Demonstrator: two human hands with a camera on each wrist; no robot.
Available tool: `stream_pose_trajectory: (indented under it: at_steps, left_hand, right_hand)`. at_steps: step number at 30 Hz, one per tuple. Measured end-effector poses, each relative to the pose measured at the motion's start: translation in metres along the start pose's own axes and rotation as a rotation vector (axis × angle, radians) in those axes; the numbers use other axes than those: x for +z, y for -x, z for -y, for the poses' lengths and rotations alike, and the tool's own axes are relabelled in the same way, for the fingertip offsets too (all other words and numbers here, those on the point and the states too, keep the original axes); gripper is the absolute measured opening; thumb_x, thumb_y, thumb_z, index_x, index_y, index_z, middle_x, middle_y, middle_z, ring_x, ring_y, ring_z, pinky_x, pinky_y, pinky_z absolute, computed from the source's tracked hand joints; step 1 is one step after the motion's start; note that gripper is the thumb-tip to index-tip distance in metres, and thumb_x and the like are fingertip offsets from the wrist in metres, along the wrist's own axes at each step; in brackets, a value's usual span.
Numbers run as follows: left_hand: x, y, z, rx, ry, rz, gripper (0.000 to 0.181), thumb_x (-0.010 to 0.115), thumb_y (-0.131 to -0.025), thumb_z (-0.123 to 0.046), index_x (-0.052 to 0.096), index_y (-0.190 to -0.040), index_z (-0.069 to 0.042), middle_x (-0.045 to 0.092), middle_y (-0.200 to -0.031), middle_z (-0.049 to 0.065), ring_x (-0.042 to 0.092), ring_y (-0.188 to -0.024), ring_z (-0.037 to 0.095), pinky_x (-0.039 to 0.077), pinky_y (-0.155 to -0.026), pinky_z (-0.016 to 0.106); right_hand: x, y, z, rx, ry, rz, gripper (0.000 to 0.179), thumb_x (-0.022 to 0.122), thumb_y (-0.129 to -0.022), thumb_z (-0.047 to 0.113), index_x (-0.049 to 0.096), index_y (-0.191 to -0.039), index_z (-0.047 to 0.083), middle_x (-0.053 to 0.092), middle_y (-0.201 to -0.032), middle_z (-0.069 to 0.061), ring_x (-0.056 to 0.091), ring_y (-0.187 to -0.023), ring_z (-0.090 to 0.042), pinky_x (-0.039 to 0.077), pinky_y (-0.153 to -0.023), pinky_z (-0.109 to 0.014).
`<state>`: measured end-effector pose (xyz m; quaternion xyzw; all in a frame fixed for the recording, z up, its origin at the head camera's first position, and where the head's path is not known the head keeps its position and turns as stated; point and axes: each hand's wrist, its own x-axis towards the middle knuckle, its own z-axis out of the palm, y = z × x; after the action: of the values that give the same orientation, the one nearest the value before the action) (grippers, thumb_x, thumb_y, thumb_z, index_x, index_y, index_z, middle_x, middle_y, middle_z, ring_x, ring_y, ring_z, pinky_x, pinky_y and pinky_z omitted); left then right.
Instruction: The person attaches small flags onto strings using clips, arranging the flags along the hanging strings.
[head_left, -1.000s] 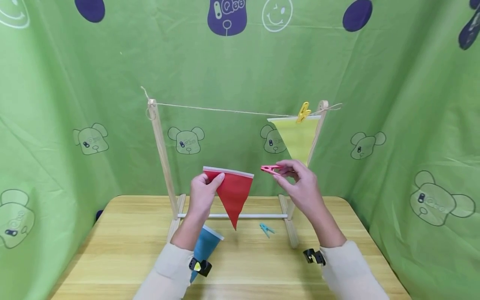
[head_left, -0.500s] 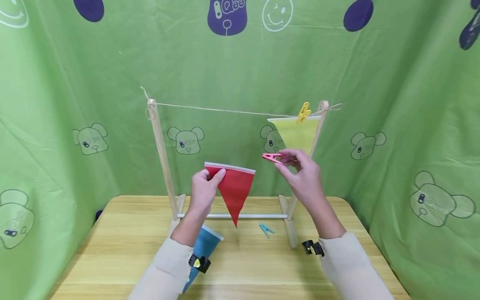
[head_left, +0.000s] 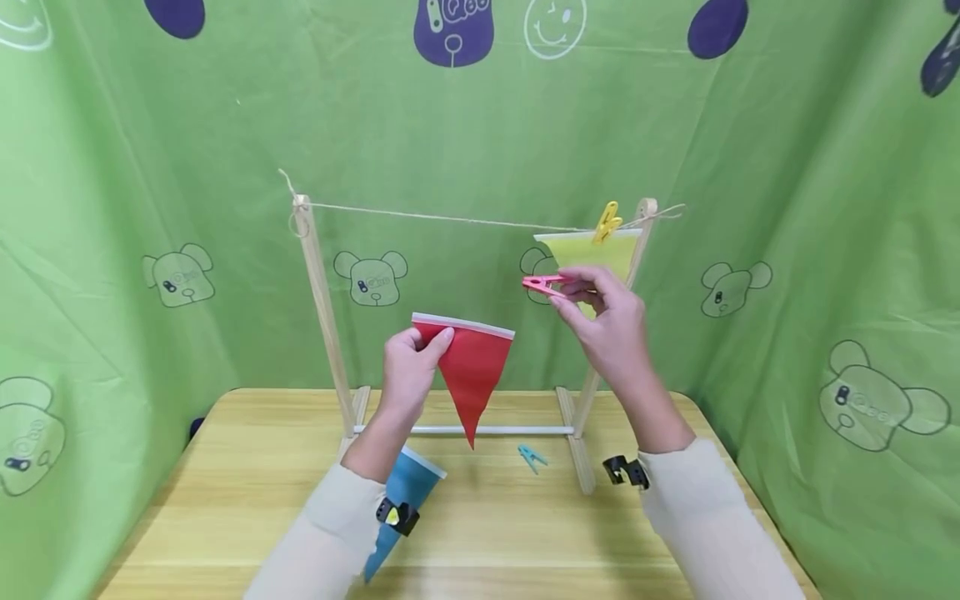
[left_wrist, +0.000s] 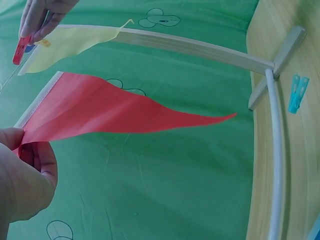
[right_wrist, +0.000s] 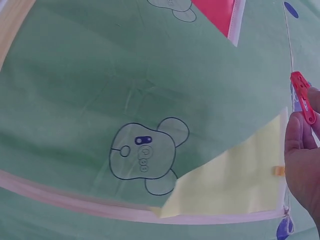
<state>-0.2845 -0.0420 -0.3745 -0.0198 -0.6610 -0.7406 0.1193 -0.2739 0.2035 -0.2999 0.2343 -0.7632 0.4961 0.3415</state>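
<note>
Between thumb and fingers, my left hand (head_left: 408,371) pinches a red triangular pennant (head_left: 472,367) by its white top edge; the point hangs down. My right hand (head_left: 611,321) pinches a pink clothespin (head_left: 543,285), its nose facing left, in front of the yellow pennant (head_left: 592,250). That pennant hangs from a string (head_left: 442,218), held by a yellow clothespin (head_left: 607,222) near the right post. Both hands are below the string. In the left wrist view the red pennant (left_wrist: 100,107) stretches out from the pinching fingers.
A wooden frame with a left post (head_left: 322,308) and a white crossbar (head_left: 465,430) stands on the wooden table (head_left: 480,517). A blue clothespin (head_left: 532,457) lies on the table. Partly behind the left wrist is a blue pennant (head_left: 412,483). Green cloth surrounds the table.
Both hands have risen: the right one with the pink clothespin clearly, the left with the red pennant a little and slightly rightward. The yellow pennant stays on the string.
</note>
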Motion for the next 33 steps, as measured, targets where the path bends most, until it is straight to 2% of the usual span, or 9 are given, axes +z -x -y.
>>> stream_pose_trajectory:
  at_steps: [6, 11, 18, 25, 33]
  left_hand:
    - [0.002, -0.004, -0.004, 0.035, -0.018, 0.014, 0.02, 0.076, -0.095, -0.018, 0.076, -0.103, 0.001, 0.074, -0.094, 0.014, 0.067, -0.081, 0.019, 0.058, -0.074, 0.026]
    - [0.005, -0.006, -0.007, 0.036, -0.022, 0.036, 0.02, 0.076, -0.095, -0.018, 0.076, -0.103, 0.0, 0.074, -0.093, 0.014, 0.067, -0.08, 0.02, 0.058, -0.073, 0.025]
    - [0.011, -0.009, -0.013, 0.056, 0.004, 0.021, 0.02, 0.075, -0.096, -0.017, 0.075, -0.103, 0.001, 0.074, -0.095, 0.016, 0.067, -0.08, 0.021, 0.058, -0.073, 0.026]
    - [0.017, -0.013, -0.021, 0.025, 0.048, 0.002, 0.021, 0.074, -0.097, -0.018, 0.074, -0.105, 0.001, 0.074, -0.099, 0.014, 0.067, -0.085, 0.02, 0.059, -0.077, 0.027]
    - [0.023, -0.019, -0.029, 0.015, 0.077, -0.028, 0.021, 0.076, -0.095, -0.018, 0.074, -0.104, 0.001, 0.073, -0.096, 0.012, 0.067, -0.084, 0.019, 0.058, -0.078, 0.027]
  right_hand:
    - [0.001, -0.011, 0.009, -0.008, 0.007, 0.0, 0.032, 0.078, -0.088, -0.003, 0.069, -0.119, -0.005, 0.069, -0.111, -0.014, 0.066, -0.096, -0.015, 0.056, -0.091, -0.017]
    - [0.001, -0.02, 0.016, -0.013, 0.034, 0.005, 0.033, 0.078, -0.089, 0.0, 0.069, -0.12, -0.004, 0.07, -0.112, -0.014, 0.065, -0.096, -0.011, 0.056, -0.091, -0.017]
    - [-0.004, -0.035, 0.023, -0.016, 0.069, 0.009, 0.036, 0.078, -0.089, 0.001, 0.068, -0.123, -0.002, 0.07, -0.112, -0.014, 0.065, -0.098, -0.013, 0.056, -0.094, -0.018]
    - [-0.005, -0.044, 0.028, 0.016, 0.095, -0.004, 0.036, 0.078, -0.09, 0.002, 0.066, -0.123, -0.003, 0.07, -0.114, -0.015, 0.065, -0.097, -0.01, 0.056, -0.094, -0.019]
    - [-0.006, -0.053, 0.035, -0.044, 0.151, -0.005, 0.032, 0.081, -0.088, 0.005, 0.069, -0.117, -0.002, 0.072, -0.108, -0.015, 0.064, -0.092, -0.008, 0.055, -0.089, -0.016]
